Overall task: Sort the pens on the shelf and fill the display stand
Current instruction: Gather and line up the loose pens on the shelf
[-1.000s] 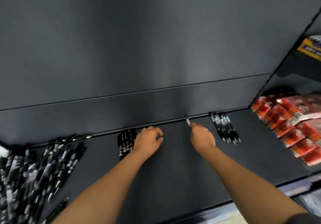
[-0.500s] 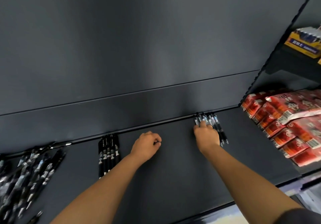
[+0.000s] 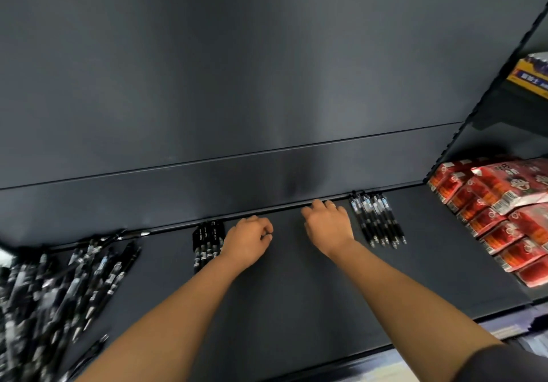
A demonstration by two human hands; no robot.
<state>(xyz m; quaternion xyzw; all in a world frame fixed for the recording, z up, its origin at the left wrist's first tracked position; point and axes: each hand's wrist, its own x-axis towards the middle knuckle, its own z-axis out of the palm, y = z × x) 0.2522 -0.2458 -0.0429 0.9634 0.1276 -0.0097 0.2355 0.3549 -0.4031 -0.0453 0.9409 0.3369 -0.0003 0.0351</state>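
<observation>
Finding: right hand [image 3: 327,224] lies spread and empty, sorted row of black clear-barrelled pens [image 3: 376,221] just at its 3 o'clock; left hand [image 3: 247,237] is curled, contents hidden. Advise drawing from loose heap of black pens [image 3: 59,286] at 8 o'clock, tips aligned.

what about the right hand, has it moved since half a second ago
Yes. The right hand has moved left: half a second ago it covered the left side of the right row of pens, now it sits clear of the row.
</observation>
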